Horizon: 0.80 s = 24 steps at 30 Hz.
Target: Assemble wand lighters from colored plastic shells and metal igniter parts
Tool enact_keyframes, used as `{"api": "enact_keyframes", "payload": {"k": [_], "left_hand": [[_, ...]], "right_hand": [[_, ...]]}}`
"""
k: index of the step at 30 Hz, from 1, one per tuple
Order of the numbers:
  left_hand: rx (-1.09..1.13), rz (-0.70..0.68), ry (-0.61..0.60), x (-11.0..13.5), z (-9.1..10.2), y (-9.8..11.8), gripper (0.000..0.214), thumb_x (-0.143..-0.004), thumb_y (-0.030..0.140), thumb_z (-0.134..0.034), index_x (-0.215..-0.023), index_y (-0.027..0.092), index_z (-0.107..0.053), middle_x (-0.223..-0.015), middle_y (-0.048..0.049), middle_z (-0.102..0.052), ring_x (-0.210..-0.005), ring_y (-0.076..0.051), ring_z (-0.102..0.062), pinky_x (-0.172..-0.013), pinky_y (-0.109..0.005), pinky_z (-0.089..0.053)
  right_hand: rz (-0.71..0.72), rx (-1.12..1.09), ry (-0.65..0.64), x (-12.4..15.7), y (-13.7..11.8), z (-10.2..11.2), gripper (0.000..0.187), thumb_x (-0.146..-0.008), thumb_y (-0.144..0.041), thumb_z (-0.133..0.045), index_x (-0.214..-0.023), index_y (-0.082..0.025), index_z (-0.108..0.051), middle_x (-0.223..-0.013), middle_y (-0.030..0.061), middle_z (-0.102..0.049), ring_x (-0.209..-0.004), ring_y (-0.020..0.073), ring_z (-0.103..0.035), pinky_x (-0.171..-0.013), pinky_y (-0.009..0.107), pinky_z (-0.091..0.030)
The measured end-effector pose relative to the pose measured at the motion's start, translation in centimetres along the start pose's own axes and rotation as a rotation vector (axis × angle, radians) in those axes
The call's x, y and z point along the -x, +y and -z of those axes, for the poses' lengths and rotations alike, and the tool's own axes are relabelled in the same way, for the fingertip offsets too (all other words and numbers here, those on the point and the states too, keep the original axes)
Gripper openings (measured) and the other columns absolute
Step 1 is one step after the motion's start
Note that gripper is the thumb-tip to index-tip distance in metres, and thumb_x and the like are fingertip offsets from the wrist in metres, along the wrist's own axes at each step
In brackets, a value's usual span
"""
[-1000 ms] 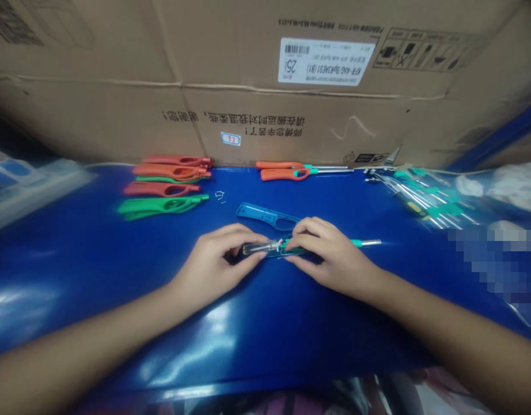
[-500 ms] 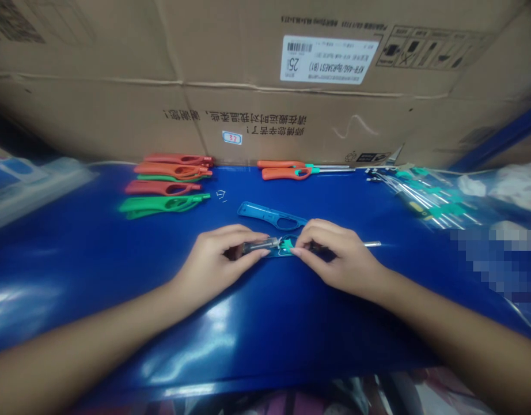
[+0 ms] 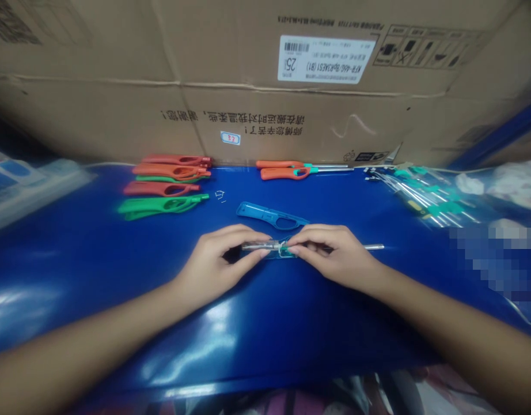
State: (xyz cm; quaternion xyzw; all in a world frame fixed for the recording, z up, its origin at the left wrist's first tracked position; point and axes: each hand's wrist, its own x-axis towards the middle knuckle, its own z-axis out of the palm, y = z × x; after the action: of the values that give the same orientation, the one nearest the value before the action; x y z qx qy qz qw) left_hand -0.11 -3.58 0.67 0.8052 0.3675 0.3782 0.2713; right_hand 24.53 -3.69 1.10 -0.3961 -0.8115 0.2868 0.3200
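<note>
My left hand is closed in a pinch on a clear fuel tank of a stick lighter. Against the tank's right end sits a green trigger piece with a thin white wire, pinched by the fingertips of my right hand. Past the right hand pokes a metal lighter tube; its middle is hidden by the fingers. Beneath these parts lies a translucent blue casing half, mostly covered. Just behind the hands is another blue casing half, lying apart from them.
Red, orange and green lighter casings lie back left, beside small white bits. Two orange lighters lie at the back. Several metal tubes with green parts lie right. A cardboard box stands behind the blue table.
My right hand has shifted slightly left and its fingers have flattened over the green trigger piece. The tank and trigger sit closer in line. The metal tube reaches a little further right.
</note>
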Motion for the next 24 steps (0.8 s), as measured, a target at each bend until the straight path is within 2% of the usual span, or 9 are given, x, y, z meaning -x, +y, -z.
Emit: {"api": "enact_keyframes", "payload": {"k": [5, 24], "left_hand": [[0.015, 0.032, -0.009, -0.07, -0.15, 0.01, 0.015, -0.089, 0.022, -0.071, -0.103, 0.019, -0.077, -0.100, -0.0047, -0.077, -0.089, -0.015, -0.072, -0.082, -0.025, -0.056], [0.027, 0.013, -0.023, 0.02, -0.13, -0.03, 0.014, -0.088, 0.020, -0.072, -0.101, 0.018, -0.077, -0.097, -0.0043, -0.077, -0.087, -0.014, -0.071, -0.080, -0.022, -0.054]], "right_hand": [[0.006, -0.041, 0.017, -0.04, 0.15, -0.06, 0.011, -0.092, -0.023, -0.065, -0.088, -0.017, -0.073, -0.076, 0.0015, -0.065, -0.055, 0.0074, -0.045, -0.049, 0.022, -0.034], [0.003, -0.126, 0.010, -0.08, 0.35, -0.25, 0.009, -0.090, -0.020, -0.066, -0.086, -0.014, -0.072, -0.073, 0.0003, -0.060, -0.052, 0.0051, -0.039, -0.046, 0.021, -0.030]]}}
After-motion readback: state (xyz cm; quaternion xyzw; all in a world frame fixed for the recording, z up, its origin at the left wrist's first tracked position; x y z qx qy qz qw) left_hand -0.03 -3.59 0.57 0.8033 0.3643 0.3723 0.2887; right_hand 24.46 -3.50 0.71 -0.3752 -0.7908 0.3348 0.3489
